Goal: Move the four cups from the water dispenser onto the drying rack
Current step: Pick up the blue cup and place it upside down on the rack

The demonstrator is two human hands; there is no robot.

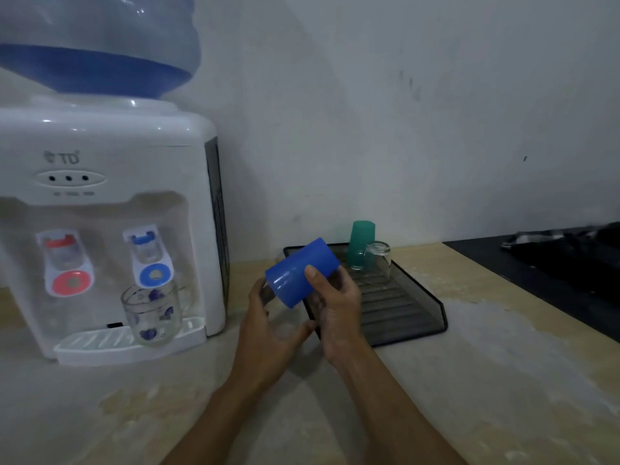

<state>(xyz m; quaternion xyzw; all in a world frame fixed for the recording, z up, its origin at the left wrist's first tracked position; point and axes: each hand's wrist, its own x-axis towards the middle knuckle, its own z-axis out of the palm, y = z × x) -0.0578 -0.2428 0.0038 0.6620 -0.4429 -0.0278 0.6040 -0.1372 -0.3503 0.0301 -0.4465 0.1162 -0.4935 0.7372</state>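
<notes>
A blue plastic cup (300, 271) lies tilted on its side in the air at the near left corner of the dark drying rack (426, 308). My right hand (332, 303) grips it, thumb on top. My left hand (271, 322) is under the cup's left end, fingers apart, touching its rim. A green cup (360, 241) and a clear glass (378, 260) stand upside down at the rack's far end. A clear glass mug with purple flowers (151, 313) stands upright on the white water dispenser's drip tray (97, 342), under the blue tap.
The white water dispenser (107, 209) with its blue bottle fills the left. A pale wall runs behind. The beige counter (503, 364) spreads to the right and front. Dark objects (570, 250) lie on a black surface at the far right.
</notes>
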